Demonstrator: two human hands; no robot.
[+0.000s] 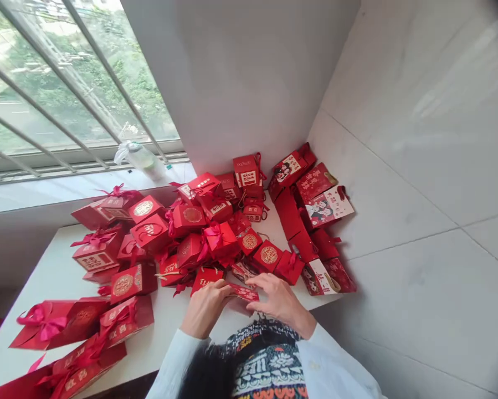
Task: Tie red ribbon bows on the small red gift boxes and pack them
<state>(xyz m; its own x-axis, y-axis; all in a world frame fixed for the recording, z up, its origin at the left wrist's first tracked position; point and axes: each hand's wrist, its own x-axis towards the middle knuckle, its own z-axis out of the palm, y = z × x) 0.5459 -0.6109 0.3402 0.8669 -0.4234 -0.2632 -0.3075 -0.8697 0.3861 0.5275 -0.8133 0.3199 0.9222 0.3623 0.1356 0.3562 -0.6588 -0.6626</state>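
Note:
A small red gift box (pixel 245 292) with pale printing is held close to my body at the table's front edge. My left hand (pixel 207 306) is closed on its left end, the fingertips pressed on the top edge. At the other end is my right hand (pixel 280 299), thumb on the near side and fingers on the far side around the box. Something thin like a cord shows by the right fingertips, too small to make out. Just beyond my hands lie a red box with a round gold emblem (pixel 268 254) and a red box with a ribbon (pixel 289 267).
Many red boxes with pink bows (pixel 45 322) cover the white table (pixel 168 316). On the right, several open printed boxes (pixel 329 206) lie by the tiled wall (pixel 419 221). A bottle in a plastic bag (pixel 143 159) stands on the sill beside the barred window (pixel 66 83).

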